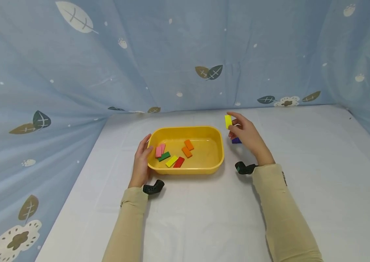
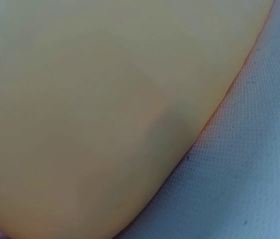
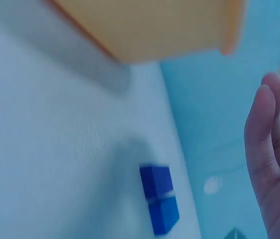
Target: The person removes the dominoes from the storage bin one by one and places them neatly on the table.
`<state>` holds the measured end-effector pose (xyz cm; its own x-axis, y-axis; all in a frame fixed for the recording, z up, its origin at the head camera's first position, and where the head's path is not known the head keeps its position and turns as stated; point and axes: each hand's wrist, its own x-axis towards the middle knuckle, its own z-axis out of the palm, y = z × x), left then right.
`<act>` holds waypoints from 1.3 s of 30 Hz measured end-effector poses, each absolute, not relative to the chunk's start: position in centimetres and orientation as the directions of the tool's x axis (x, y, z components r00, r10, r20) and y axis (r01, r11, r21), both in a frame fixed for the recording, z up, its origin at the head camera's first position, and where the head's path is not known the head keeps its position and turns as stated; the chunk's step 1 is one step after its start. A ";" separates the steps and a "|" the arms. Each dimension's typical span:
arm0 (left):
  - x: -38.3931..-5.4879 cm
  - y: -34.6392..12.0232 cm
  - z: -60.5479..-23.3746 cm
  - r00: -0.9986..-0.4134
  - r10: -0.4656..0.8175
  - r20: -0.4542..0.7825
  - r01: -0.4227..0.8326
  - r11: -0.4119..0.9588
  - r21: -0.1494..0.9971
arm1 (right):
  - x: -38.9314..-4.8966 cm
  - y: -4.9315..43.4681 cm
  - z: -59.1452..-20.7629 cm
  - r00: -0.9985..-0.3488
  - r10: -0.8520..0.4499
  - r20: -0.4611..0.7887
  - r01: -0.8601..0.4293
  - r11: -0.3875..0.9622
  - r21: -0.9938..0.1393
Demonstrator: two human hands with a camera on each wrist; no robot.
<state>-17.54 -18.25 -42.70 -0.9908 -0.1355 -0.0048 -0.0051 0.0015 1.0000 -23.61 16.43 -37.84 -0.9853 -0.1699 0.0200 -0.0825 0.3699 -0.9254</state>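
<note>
My left hand (image 1: 140,165) grips the left end of a yellow plastic tub (image 1: 206,154), thumb over the rim. The tub's wall (image 2: 80,109) fills most of the left wrist view. To the right of the tub, my right hand (image 1: 247,134) pinches a yellow block (image 1: 228,121) between thumb and fingertips, raised over the table. Inside the tub lie pink blocks (image 1: 159,151), a green block (image 1: 164,157), another yellow block (image 1: 172,161), a red block (image 1: 179,162) and two orange blocks (image 1: 186,152). Below the right hand, a purple block (image 3: 156,181) and a blue block (image 3: 164,215) stand side by side.
A white cloth (image 1: 204,218) covers the table. Behind and at the sides hangs a blue curtain (image 1: 159,65) printed with leaves and flowers. Black wrist cameras, left (image 1: 153,187) and right (image 1: 245,168), sit at the beige sleeves' cuffs.
</note>
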 end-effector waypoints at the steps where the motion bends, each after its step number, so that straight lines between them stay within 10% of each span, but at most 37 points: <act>1: -17.6 -18.3 -42.7 -0.991 -0.133 -0.002 -0.002 0.002 1.000 | -23.7 16.8 -38.0 -0.988 -0.152 0.020 -0.076 0.368 -0.927; 39: -17.7 -18.4 -42.8 -0.993 -0.120 0.009 0.010 -0.007 1.000 | -23.8 21.7 -40.9 -0.972 -0.056 -0.228 0.109 0.753 -0.649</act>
<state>-17.66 -18.41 -42.80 -0.9927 -0.1199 0.0087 0.0096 -0.0070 0.9999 -23.83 21.71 -40.87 -0.9720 -0.0562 -0.2280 0.1087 0.7528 -0.6492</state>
